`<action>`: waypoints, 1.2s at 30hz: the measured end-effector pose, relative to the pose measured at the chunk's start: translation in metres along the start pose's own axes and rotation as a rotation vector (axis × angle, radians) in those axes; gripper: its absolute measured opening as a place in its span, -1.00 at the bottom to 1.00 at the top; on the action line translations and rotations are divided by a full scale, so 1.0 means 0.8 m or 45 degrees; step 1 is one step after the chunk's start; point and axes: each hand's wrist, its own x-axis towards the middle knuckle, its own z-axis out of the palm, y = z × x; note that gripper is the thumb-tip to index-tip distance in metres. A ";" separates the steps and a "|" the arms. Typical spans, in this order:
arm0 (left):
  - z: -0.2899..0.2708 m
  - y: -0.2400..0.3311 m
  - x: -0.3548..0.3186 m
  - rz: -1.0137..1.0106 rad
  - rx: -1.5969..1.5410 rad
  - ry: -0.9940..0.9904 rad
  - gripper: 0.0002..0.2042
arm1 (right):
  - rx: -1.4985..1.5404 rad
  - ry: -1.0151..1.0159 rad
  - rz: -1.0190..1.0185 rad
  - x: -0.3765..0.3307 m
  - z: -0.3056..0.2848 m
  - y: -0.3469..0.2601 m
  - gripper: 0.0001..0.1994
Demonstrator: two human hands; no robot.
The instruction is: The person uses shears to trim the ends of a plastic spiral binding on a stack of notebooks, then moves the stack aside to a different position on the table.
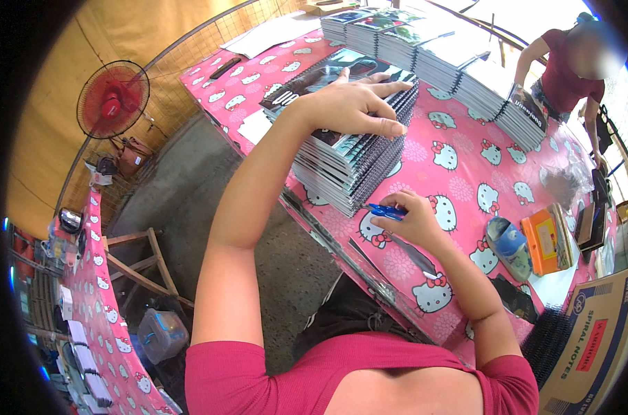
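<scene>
My left hand (348, 104) lies with its fingers spread on the top cover of a tall stack of spiral notebooks (352, 162). Dark wire coils run along the stack's right side. Low beside the near corner of that stack, my right hand (414, 218) is closed around small blue-handled pliers (385, 211). Their tip points left toward the coils; I cannot tell whether it touches them. A thin dark tool with a pale end (417, 257) rests on the table under my right wrist.
More notebook stacks (424, 59) line the far side of the pink patterned table (459, 187). To the right are a blue slipper-like item (507, 245), an orange box (541, 238) and a cardboard carton (594, 346). A person (570, 69) stands at far right; a red fan (113, 100) stands left.
</scene>
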 end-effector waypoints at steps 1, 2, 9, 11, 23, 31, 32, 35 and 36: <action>0.000 0.001 0.001 0.007 -0.006 -0.003 -0.49 | 0.215 -0.138 0.243 0.005 -0.009 0.001 -0.66; 0.000 0.002 0.001 0.007 0.004 0.004 -0.52 | 0.441 -0.227 0.470 0.010 -0.012 0.004 -0.65; 0.000 0.003 -0.002 0.015 0.024 0.022 -0.57 | -0.086 0.091 -0.127 -0.010 0.001 0.012 -0.58; 0.000 0.004 -0.002 0.007 0.025 0.017 -0.57 | -0.379 0.254 -0.338 -0.012 0.003 0.009 -0.57; -0.001 0.004 -0.002 0.017 0.023 0.036 -0.59 | 0.754 -0.416 0.956 0.015 -0.020 0.006 -0.58; 0.003 0.001 -0.002 0.027 0.051 0.051 -0.60 | -0.589 0.305 -0.429 -0.012 0.008 0.012 -0.58; 0.003 0.001 -0.002 0.031 0.058 0.052 -0.60 | -0.625 0.334 -0.462 -0.010 0.012 0.012 -0.58; 0.002 0.002 -0.002 0.023 0.029 0.047 -0.60 | -0.427 0.201 -0.317 -0.007 0.017 0.015 -0.60; 0.002 0.002 -0.001 0.026 0.033 0.044 -0.60 | -0.309 0.120 -0.227 -0.007 0.017 0.016 -0.60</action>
